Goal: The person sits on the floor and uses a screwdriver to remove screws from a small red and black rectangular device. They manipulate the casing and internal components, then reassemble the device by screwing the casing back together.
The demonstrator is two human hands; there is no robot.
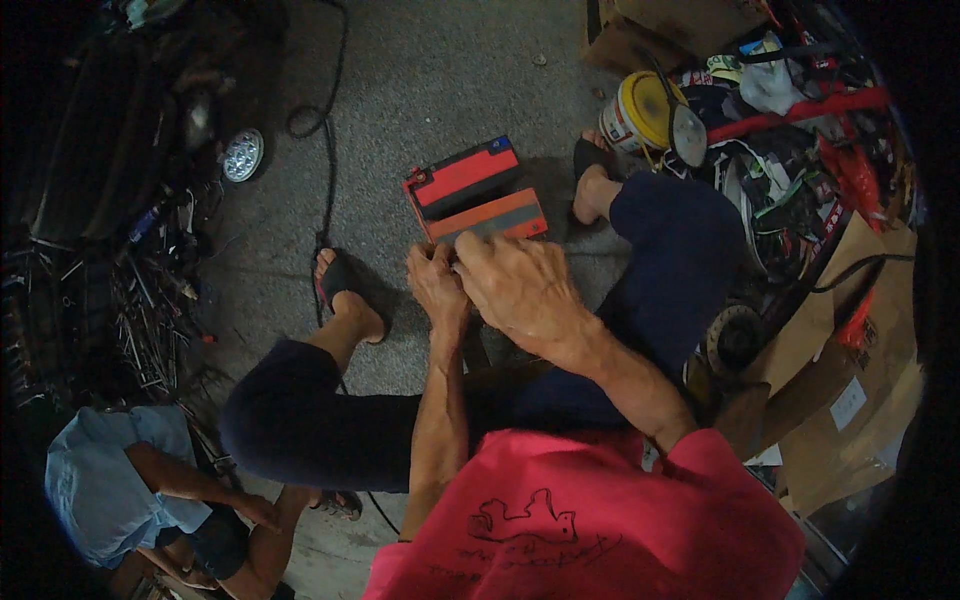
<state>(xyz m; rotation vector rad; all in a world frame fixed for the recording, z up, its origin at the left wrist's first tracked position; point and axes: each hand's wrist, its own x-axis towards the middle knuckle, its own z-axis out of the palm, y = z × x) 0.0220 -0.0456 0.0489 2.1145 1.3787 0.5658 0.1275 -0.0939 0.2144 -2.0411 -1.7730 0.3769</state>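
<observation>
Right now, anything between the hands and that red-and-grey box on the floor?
Nothing visible. Both the left hand and right hand sit at the near edge of the red-and-grey box; the actual contact is hidden behind the fingers.

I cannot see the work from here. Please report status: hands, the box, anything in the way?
Left hand and right hand together, pinching something too small to tell. Red and orange box on the floor just beyond, untouched. Black cable beside it, apart.

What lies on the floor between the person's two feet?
In the head view, a red and black box lies on the bare concrete between the left foot and the right foot.
</observation>
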